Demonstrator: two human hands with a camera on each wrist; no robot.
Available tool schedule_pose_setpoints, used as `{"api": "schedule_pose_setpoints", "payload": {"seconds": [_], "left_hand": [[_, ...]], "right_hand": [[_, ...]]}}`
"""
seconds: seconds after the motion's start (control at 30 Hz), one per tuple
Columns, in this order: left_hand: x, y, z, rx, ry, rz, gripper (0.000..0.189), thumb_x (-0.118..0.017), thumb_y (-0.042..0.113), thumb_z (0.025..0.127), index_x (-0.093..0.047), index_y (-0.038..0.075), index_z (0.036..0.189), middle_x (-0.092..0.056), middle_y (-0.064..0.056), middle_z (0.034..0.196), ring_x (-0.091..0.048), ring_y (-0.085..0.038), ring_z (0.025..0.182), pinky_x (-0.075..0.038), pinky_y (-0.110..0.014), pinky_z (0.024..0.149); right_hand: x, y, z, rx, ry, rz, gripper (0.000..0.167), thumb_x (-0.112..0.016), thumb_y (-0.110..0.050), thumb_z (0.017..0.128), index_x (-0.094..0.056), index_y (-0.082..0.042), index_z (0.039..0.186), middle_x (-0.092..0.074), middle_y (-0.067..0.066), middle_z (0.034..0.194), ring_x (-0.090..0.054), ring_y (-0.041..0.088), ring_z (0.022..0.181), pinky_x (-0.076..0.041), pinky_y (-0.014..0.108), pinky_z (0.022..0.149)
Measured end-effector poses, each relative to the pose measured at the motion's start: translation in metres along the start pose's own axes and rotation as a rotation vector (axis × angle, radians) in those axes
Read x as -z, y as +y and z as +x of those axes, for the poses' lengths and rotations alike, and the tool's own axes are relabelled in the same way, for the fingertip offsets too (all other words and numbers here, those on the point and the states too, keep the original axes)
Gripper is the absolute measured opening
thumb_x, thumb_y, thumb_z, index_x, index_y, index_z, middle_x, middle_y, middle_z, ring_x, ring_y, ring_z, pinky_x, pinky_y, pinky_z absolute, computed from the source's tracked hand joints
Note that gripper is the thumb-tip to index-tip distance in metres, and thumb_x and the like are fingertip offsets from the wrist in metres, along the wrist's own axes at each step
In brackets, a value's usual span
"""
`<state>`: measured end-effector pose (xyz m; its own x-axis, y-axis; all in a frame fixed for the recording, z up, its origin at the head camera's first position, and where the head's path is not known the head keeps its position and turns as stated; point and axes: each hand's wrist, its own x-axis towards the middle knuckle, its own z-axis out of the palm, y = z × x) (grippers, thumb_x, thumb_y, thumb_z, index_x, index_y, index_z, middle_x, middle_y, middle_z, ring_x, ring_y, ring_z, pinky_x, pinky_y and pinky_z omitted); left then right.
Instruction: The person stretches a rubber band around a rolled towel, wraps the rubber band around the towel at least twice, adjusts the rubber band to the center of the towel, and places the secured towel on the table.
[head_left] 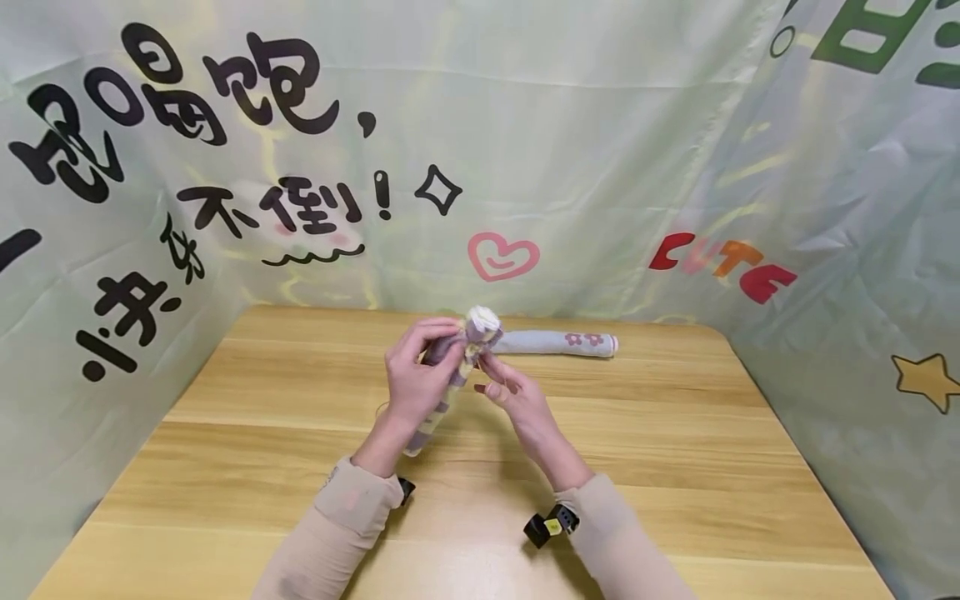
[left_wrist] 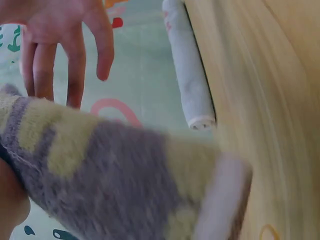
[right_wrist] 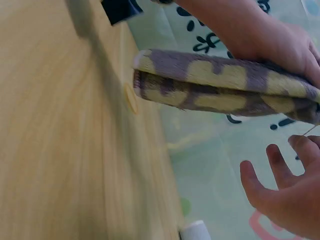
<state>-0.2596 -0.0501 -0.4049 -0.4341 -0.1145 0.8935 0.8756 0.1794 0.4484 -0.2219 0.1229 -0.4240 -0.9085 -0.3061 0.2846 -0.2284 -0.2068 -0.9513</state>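
"Gripping the striped towel (head_left: 438, 404), the left hand (head_left: 417, 371) has its fingers curled round the roll near its white, bunched top. Head view. Roll tilted, apparently off the counter (head_left: 660, 467). Why up there?"

"Likely to hold the layers tight and leave the top reachable for the right hand (head_left: 521, 404), which is right beside it. Those fingers are not wrapped round the roll; thumb stands apart. Pale towel (head_left: 551, 342), also rolled, lies at the counter's back. Probably set there for working room."

"Left wrist view: striped towel across the foreground, blurred. Right fingers beyond it, straight and spread, closed on nothing I can make out. Left hand: a sliver at the edge, grip not readable here."

"Right wrist view is better. A lengthwise fold shows, layers lying together; left hand over the roll at the frame's edge. Presumably clasped there so the fold can't spring apart."

"And the thin strand (right_wrist: 310, 130) by the right fingertips?"

"Perhaps a stretched band, which would explain the parted fingers. Can't tell whether they hook it. A yellow loop (right_wrist: 127, 99) lies on the counter, perhaps left within easy reach."
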Motion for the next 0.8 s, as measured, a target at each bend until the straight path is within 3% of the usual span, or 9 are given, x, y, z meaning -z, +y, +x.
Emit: {"api": "schedule_pose_setpoints", "payload": {"seconds": [0.1, 0.2, 0.3, 0.43, 0.6, 0.73, 0.8], "left_hand": [[-0.002, 0.001, -0.002, 0.025, -0.08, -0.017, 0.026, -0.083, -0.014, 0.078, -0.075, -0.002, 0.099, -0.076, -0.019, 0.102, -0.074, -0.029, 0.094, -0.059, -0.024, 0.089], [-0.003, 0.002, -0.004, 0.037, -0.163, -0.02, 0.026, -0.083, -0.014, 0.078, -0.077, 0.0, 0.098, -0.077, -0.017, 0.101, -0.072, -0.029, 0.095, -0.056, -0.022, 0.09], [-0.004, 0.002, -0.006, 0.028, -0.24, -0.021, 0.026, -0.082, -0.014, 0.078, -0.077, 0.002, 0.098, -0.077, -0.015, 0.1, -0.071, -0.029, 0.092, -0.056, -0.021, 0.086], [-0.003, 0.001, -0.007, 0.009, -0.349, 0.006, 0.028, -0.084, -0.012, 0.077, -0.078, 0.005, 0.098, -0.078, -0.009, 0.098, -0.069, -0.024, 0.09, -0.057, -0.024, 0.079], [-0.004, 0.003, -0.008, -0.012, -0.535, 0.03, 0.024, -0.085, -0.006, 0.079, -0.077, 0.005, 0.098, -0.078, -0.006, 0.098, -0.068, -0.021, 0.091, -0.058, -0.029, 0.079], [-0.008, 0.009, -0.009, 0.021, -0.684, 0.046, 0.021, -0.086, -0.003, 0.08, -0.077, 0.007, 0.097, -0.077, -0.003, 0.096, -0.066, -0.019, 0.092, -0.057, -0.028, 0.08], [-0.01, 0.014, -0.01, 0.036, -0.763, 0.039, 0.021, -0.086, -0.003, 0.081, -0.077, 0.009, 0.096, -0.076, -0.001, 0.095, -0.066, -0.017, 0.092, -0.057, -0.025, 0.081]], "right_hand": [[0.005, -0.002, 0.0, -0.032, 0.098, 0.039, 0.115, -0.081, -0.068, 0.078, -0.044, 0.019, 0.144, -0.045, 0.031, 0.153, -0.046, 0.037, 0.144, -0.045, 0.049, 0.113], [0.008, -0.004, 0.001, -0.061, 0.177, 0.091, 0.094, -0.084, -0.052, 0.084, -0.052, 0.02, 0.137, -0.057, 0.029, 0.143, -0.059, 0.022, 0.13, -0.044, 0.049, 0.114], [0.01, -0.007, 0.002, -0.086, 0.25, 0.128, 0.069, -0.08, -0.032, 0.091, -0.058, 0.019, 0.131, -0.067, 0.023, 0.132, -0.065, 0.014, 0.114, -0.042, 0.055, 0.114], [0.015, -0.011, 0.004, -0.107, 0.295, 0.11, 0.046, -0.067, -0.017, 0.099, -0.061, 0.012, 0.134, -0.067, 0.018, 0.135, -0.066, 0.015, 0.118, -0.046, 0.051, 0.112], [0.023, -0.015, 0.006, -0.158, 0.29, 0.04, 0.045, -0.07, -0.021, 0.1, -0.063, -0.002, 0.14, -0.067, 0.008, 0.137, -0.057, 0.017, 0.135, -0.041, 0.041, 0.116], [0.031, -0.017, 0.007, -0.208, 0.293, 0.035, 0.047, -0.079, -0.024, 0.094, -0.068, -0.004, 0.135, -0.073, 0.004, 0.128, -0.059, 0.017, 0.133, -0.037, 0.034, 0.118], [0.035, -0.018, 0.008, -0.242, 0.292, 0.026, 0.05, -0.081, -0.025, 0.092, -0.068, -0.002, 0.135, -0.074, 0.003, 0.125, -0.062, 0.017, 0.128, -0.043, 0.031, 0.114]]}}
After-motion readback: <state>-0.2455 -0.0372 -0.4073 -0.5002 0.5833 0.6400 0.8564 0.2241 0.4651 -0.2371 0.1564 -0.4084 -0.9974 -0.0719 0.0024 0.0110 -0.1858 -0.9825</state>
